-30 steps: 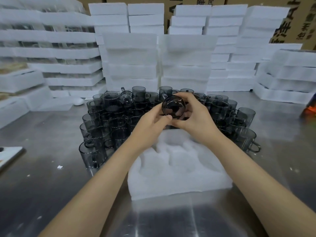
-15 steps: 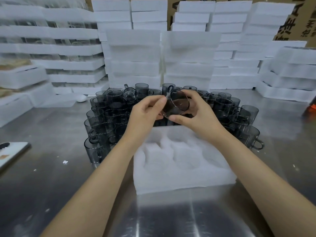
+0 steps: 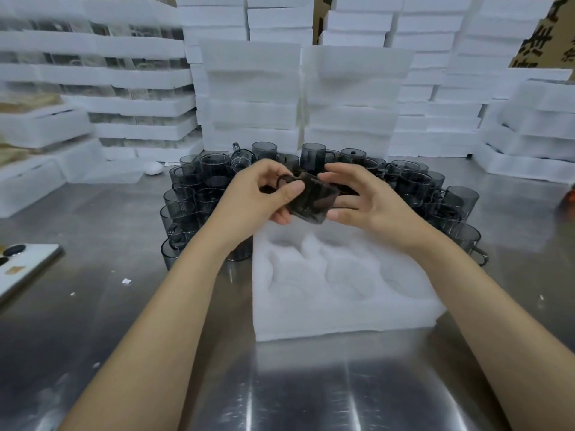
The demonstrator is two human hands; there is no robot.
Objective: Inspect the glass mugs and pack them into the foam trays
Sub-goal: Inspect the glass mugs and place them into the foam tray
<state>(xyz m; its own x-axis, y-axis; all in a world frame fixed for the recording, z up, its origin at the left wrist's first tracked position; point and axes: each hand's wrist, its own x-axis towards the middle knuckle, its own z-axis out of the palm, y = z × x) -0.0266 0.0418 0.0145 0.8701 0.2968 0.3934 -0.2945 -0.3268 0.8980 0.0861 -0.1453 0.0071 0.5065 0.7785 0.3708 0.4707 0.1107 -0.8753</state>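
A smoky grey glass mug (image 3: 312, 200) is held tilted in the air above the far edge of a white foam tray (image 3: 342, 315). My left hand (image 3: 252, 197) grips its handle side with thumb and curled fingers. My right hand (image 3: 367, 200) cups the mug's other side with spread, slightly bent fingers touching it. The tray's round pockets hold nothing. Behind the hands, several more grey mugs (image 3: 413, 185) stand crowded on the steel table (image 3: 93, 321).
Stacks of white foam trays (image 3: 252, 88) wall the back and both sides of the table. A phone (image 3: 21, 262) lies at the left edge. A small white object (image 3: 153, 168) sits left of the mugs. Cardboard boxes (image 3: 541, 42) stand at the back right.
The mug has been turned from facing me with its mouth to lying tilted on its side, and both hands have lowered it toward the tray.
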